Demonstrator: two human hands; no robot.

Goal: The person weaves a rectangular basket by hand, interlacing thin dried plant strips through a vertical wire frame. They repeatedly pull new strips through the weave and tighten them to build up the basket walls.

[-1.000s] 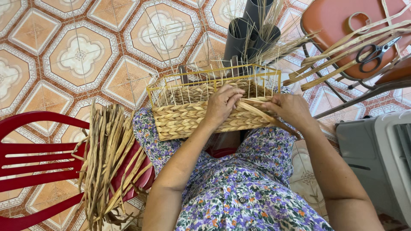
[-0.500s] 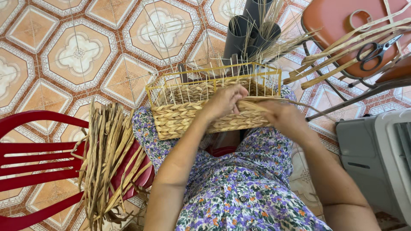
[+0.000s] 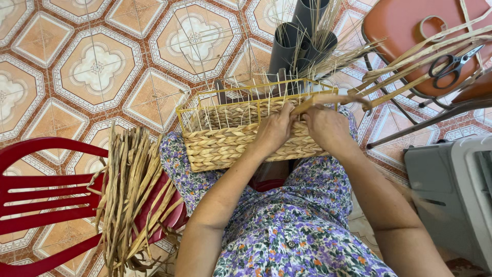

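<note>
A yellow wire-frame basket [image 3: 233, 105] rests on my lap, its lower half woven with braided straw-coloured fibre. My left hand [image 3: 275, 131] presses on the woven front wall near its top edge. Close beside it, my right hand [image 3: 327, 128] is closed around a flat dried fibre strand [image 3: 333, 98] that runs up over the basket's right rim. The two hands almost touch. Thin wire uprights stand bare above the weave. My flowered dress [image 3: 297, 231] fills the lower middle.
A bundle of dried fibre strips [image 3: 130, 195] lies on a red plastic chair [image 3: 41, 190] at left. Grey tubes holding thin stalks [image 3: 302, 36] stand behind the basket. An orange stool [image 3: 410, 36] with scissors [image 3: 453, 64] and strips is at upper right; a grey box [image 3: 451, 195] sits at right.
Both hands have moved closer together on the basket's front wall, and the strand in my right hand has been pulled up over the right rim. The basket has stayed on my lap.
</note>
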